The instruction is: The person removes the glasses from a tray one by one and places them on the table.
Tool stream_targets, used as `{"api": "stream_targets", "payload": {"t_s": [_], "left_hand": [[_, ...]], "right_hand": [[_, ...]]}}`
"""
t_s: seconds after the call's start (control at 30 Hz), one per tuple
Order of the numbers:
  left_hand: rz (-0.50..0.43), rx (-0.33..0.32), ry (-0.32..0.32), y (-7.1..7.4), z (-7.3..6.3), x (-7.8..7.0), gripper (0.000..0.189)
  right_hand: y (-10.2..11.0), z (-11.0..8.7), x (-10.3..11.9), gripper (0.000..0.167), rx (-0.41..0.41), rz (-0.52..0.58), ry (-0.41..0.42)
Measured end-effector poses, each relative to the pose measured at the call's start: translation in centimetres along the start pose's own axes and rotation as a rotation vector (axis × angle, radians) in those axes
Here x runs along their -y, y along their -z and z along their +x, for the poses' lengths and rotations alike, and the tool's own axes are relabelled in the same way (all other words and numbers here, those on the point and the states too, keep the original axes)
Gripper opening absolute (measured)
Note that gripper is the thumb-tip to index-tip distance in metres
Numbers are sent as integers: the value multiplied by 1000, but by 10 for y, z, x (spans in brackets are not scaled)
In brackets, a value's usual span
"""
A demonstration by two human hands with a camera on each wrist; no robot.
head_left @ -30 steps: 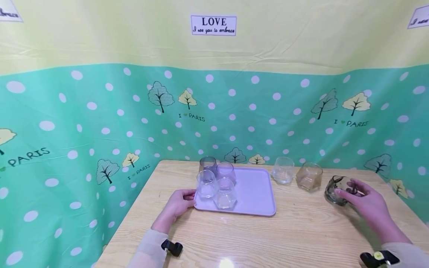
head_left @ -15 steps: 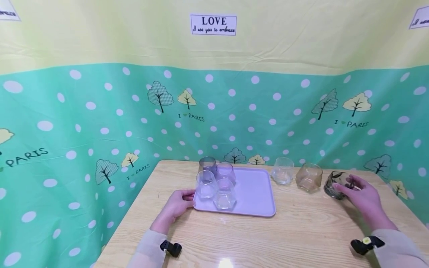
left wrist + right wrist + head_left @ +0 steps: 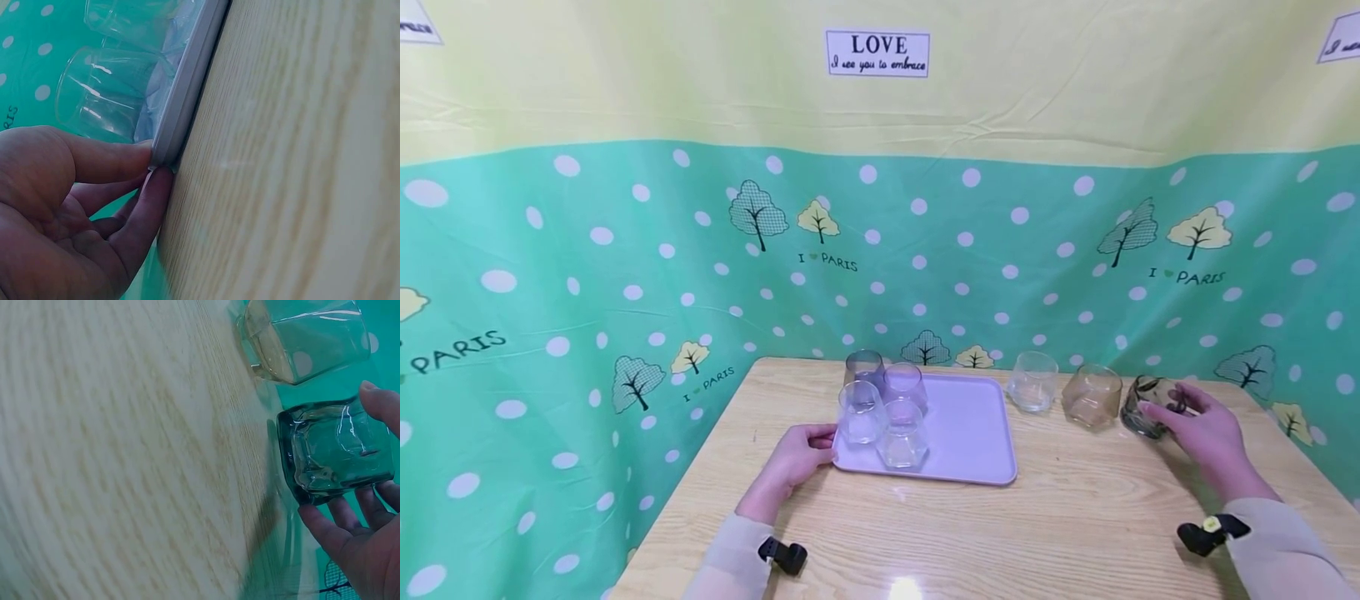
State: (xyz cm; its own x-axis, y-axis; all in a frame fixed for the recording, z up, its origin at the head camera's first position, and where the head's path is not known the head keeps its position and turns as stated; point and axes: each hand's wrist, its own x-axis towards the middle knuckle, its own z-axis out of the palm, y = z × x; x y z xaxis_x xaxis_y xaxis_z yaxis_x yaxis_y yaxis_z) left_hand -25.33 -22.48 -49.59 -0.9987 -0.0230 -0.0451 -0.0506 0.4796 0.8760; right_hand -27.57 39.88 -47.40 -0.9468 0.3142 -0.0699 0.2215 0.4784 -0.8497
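Note:
My left hand pinches the near left corner of a lilac tray. The left wrist view has the thumb on the tray's rim and a finger against its underside. At the right, my right hand holds a smoky grey glass by its sides, thumb on one side and fingers on the other. This glass has wavy walls and a thick base, close over the tabletop in the right wrist view. Just left of it stands an amber glass.
Several glasses crowd the tray's left half: a dark blue-grey one, a purple one and two clear ones, one the front glass. Another clear glass stands between tray and amber glass. A patterned curtain hangs behind the wooden table.
My right hand has brought the smoky grey glass left and slightly back, closer to the amber glass, and it has gone from tilted to nearly upright. The left hand stays on the tray.

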Motion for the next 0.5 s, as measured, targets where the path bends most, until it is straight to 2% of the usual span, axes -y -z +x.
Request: {"api": "stream_targets", "payload": {"t_s": [0.3, 0.5], "left_hand": [[-8, 2, -1, -1, 1, -1, 44], [-6, -2, 2, -1, 0, 1, 44]], "right_hand": [[-2, 2, -4, 115, 3, -40, 32], [-1, 2, -8, 112, 60, -47, 90]]}}
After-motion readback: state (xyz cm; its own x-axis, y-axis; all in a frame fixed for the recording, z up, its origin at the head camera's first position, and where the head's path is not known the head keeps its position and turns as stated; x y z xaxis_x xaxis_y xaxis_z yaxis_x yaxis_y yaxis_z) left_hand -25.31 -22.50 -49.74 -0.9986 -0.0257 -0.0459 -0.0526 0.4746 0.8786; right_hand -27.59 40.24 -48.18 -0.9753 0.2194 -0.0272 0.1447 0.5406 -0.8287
